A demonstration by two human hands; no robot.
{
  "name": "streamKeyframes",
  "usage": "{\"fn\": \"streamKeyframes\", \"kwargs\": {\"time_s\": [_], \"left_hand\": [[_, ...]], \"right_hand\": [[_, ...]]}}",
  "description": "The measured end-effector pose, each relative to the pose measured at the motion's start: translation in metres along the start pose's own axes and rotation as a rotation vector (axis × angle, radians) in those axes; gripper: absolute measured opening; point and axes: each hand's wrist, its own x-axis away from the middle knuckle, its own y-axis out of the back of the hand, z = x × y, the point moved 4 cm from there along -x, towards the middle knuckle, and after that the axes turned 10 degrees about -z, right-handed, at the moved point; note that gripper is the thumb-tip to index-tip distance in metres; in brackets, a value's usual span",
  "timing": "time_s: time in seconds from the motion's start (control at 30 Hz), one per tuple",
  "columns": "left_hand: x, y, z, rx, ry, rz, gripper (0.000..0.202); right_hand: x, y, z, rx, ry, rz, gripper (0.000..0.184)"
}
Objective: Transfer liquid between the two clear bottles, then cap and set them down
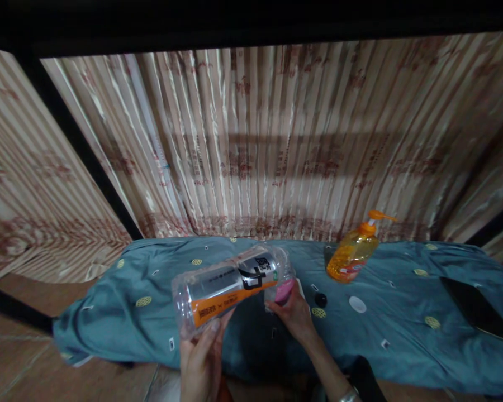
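left hand (203, 353): grip holding clear bottle (228, 290), tilted above teal sheet (411, 354), neck end rightward | right hand (295, 315): grip holding pink item (284, 291) by bottle's neck end, contact unclear | sheet, right side: orange pump bottle (352, 254), black object (321, 300), white disc (357, 304), dark flat slab (478, 307)

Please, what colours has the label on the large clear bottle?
The label is silver-grey and orange with black lettering, seen best in the head view.
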Motion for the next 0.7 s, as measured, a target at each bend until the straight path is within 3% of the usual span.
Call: {"fn": "streamKeyframes", "kwargs": {"time_s": [0.3,0.53,0.7], "left_hand": [[0.001,-0.001,-0.002,0.012,-0.006,0.015,0.050],[-0.003,0.005,0.002,-0.008,-0.056,0.022,0.052],[-0.004,0.008,0.004,-0.002,-0.047,0.037,0.052]], "right_hand": [[-0.004,0.000,-0.006,-0.125,-0.035,0.013,0.092],[-0.003,0.001,0.001,-0.129,-0.022,0.030,0.065],[-0.001,0.003,0.007,-0.066,-0.026,0.011,0.055]]}}
